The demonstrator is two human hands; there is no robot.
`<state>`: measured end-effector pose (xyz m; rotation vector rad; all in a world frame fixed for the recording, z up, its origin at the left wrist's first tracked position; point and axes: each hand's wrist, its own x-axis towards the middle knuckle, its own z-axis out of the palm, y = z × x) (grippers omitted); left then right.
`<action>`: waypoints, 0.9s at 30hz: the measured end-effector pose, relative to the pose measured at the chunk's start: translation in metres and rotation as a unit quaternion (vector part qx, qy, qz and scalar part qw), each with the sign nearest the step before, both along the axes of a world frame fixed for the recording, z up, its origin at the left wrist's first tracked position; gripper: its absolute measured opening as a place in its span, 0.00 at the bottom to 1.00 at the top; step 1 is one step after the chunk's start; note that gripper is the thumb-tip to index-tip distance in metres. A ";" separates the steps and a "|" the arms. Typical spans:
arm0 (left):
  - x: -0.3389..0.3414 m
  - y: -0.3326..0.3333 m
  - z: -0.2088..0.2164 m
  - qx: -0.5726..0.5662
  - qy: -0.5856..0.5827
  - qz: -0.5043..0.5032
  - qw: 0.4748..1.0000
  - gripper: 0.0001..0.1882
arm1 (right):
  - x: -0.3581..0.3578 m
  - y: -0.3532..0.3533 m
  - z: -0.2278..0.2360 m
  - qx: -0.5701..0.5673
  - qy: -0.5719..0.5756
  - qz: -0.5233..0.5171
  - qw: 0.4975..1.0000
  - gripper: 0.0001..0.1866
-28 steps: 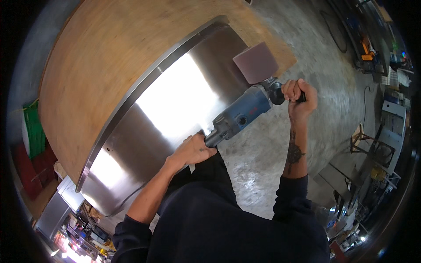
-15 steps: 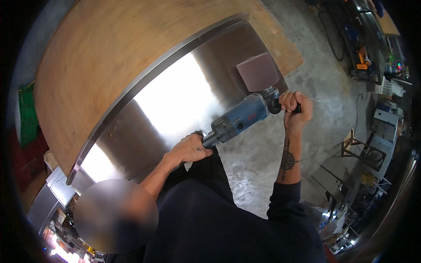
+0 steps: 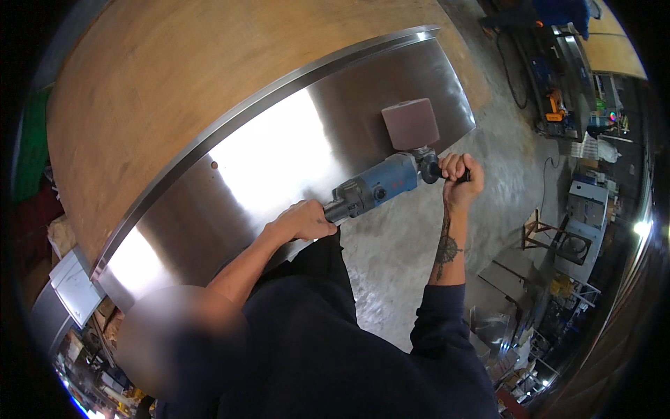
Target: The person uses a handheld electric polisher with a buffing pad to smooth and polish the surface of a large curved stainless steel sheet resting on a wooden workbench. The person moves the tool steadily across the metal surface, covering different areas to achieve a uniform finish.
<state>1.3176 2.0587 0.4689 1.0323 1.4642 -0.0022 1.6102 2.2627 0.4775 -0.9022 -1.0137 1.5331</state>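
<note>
sander, blue-bodied and elongated (image 3: 380,187), slanted up-right from left hand (image 3: 305,222) gripping its rear; right hand (image 3: 463,179), clenched on black side handle (image 3: 435,172), sat nearer mauve abrasive drum (image 3: 410,124).

From afar, I see a black cable (image 3: 511,82) on the concrete floor (image 3: 508,150), an orange tool (image 3: 555,107) at the near end of a dark workbench (image 3: 578,87), and a wooden frame (image 3: 534,228) by the floor's right edge.

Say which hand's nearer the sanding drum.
Right: right hand grips the side handle, below-right of the sanding drum. Left hand is farther, lower left, on the rear handle.
</note>
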 end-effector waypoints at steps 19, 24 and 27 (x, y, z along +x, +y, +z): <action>-0.016 -0.120 0.018 -0.042 -0.008 0.037 0.998 0.37 | -0.032 -0.107 0.009 -0.016 0.040 0.031 0.999 0.22; -0.005 -0.130 0.036 -0.050 0.011 0.043 0.998 0.23 | -0.024 -0.114 0.007 -0.012 0.052 0.030 0.998 0.22; 0.006 -0.133 0.035 -0.051 0.025 0.059 0.997 0.21 | -0.018 -0.110 0.010 -0.012 0.050 0.035 0.998 0.22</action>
